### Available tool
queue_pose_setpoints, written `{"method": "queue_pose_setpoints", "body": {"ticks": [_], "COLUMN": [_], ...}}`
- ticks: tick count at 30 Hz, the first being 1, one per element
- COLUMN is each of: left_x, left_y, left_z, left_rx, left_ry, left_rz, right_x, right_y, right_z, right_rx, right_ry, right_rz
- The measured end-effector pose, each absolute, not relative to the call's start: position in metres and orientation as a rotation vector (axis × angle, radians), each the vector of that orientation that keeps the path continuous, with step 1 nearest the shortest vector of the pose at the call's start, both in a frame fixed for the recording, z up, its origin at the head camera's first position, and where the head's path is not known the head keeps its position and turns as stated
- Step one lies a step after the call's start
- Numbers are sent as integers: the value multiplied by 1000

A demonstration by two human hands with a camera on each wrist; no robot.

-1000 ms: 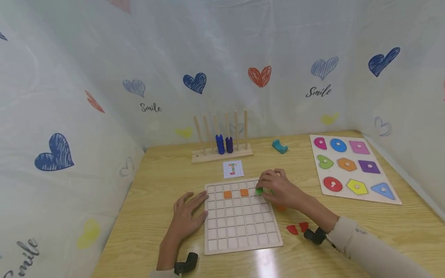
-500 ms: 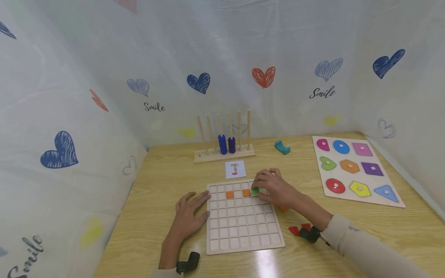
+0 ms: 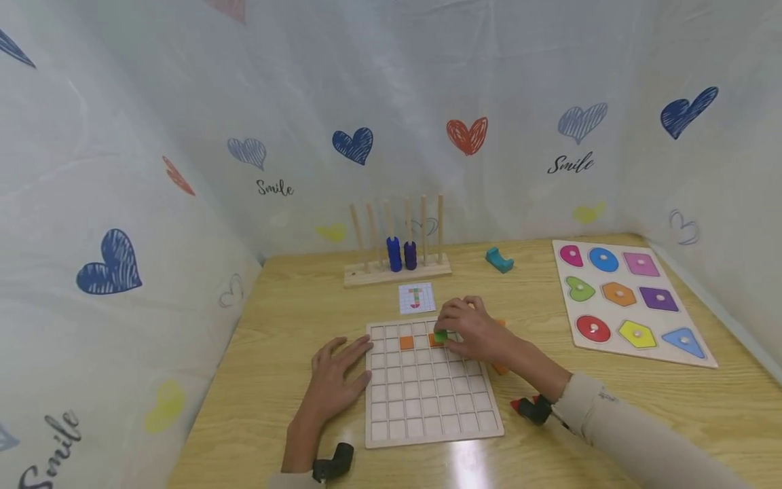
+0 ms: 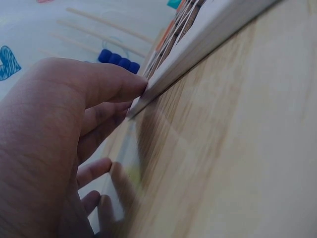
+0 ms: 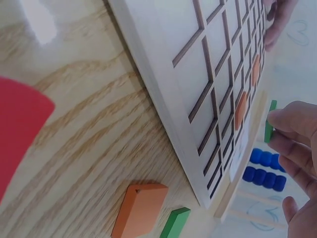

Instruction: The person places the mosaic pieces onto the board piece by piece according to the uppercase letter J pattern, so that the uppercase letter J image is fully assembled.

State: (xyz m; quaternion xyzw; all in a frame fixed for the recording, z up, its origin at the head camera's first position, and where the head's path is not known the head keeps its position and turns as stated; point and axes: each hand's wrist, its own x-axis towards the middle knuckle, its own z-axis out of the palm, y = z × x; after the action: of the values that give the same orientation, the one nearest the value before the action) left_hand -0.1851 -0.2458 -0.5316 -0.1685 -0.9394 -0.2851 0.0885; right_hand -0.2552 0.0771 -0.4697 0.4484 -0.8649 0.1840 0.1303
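Observation:
A pale wooden grid board (image 3: 411,429) lies on the table in front of me. Along its left edge rests my left hand (image 3: 332,377), thumb and fingertips touching the rim, fingers loosely spread. My right hand (image 3: 479,333) pinches a small green tile (image 3: 440,336) between thumb and fingers, held over the upper part of the board. In the right wrist view this green tile (image 5: 270,121) stands on edge, raised above the grid. One orange square tile (image 3: 406,343) sits in a cell; another orange tile (image 3: 434,339) is partly hidden behind the green one.
Behind the board lies a picture card (image 3: 417,297) with a coloured hook shape. Beyond it stands a peg rack (image 3: 366,277) with blue and purple beads. A teal block (image 3: 499,260) and a shape puzzle (image 3: 662,346) lie right. Orange (image 5: 143,208), green (image 5: 175,223) and red pieces (image 5: 20,129) lie beside the board.
My right hand has moved left over the board with the green tile, from the right-hand columns to the right orange tile. The left hand stays at the board's edge.

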Motion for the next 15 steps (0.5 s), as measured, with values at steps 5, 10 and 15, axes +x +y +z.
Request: {"method": "queue_pose_setpoints", "body": {"ticks": [5,10,15], "left_x": [-184,-184,-185], "left_y": [-246,-246,-245], "left_z": [-530,-530,-531], "left_rx": [-499,-498,-499], "left_ry": [-2797,-2797,-2787], "left_rz": [-836,-843,-834], "right_x": [-258,-260,-262], "right_y": [72,67,62], "right_z": [-470,-472,-475], "right_rx": [1305,1312,1329], "right_ry": [-2532,-2526,-2523], "right_rz": [535,520,533]}}
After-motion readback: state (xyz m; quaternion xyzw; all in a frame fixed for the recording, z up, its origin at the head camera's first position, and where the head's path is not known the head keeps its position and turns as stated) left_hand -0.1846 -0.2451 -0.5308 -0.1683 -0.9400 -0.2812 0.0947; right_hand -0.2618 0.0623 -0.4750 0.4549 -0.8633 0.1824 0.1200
